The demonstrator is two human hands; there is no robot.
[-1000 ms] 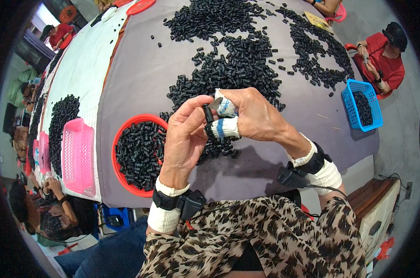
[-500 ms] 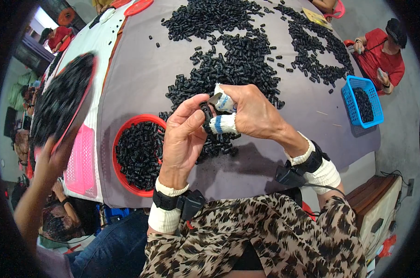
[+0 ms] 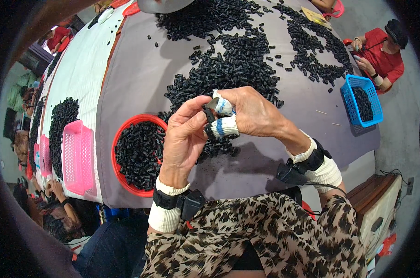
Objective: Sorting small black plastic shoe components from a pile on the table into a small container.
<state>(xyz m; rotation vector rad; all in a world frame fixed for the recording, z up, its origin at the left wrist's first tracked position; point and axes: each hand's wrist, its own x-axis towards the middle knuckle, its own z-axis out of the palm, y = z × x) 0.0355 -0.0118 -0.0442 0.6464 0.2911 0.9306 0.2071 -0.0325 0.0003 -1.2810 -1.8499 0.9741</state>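
Observation:
Over the near part of the table, my left hand (image 3: 184, 139) pinches a small black plastic cylinder (image 3: 209, 116) between thumb and fingers. My right hand (image 3: 256, 113), with white coverings on its thumb and a finger, meets it there. It grips a small knife whose short blade (image 3: 212, 103) shows at the black cylinder. The knife's handle is hidden in my fingers. Behind my hands spreads a heap of similar black cylinders (image 3: 224, 69). Left of my left hand stands a red basin (image 3: 118, 169) filled with such cylinders.
At the far edge another person's arm (image 3: 38, 23) reaches in beside a round tray (image 3: 166, 4). A pink basket (image 3: 78, 157) stands on the left, a blue basket (image 3: 380, 113) with black cylinders on the right. Beyond it sits a person in red (image 3: 385, 58).
The other person's tray of black cylinders has swung from the left to the far side above the heap. In my left fingers the black cylinder has turned; my hands stay in place.

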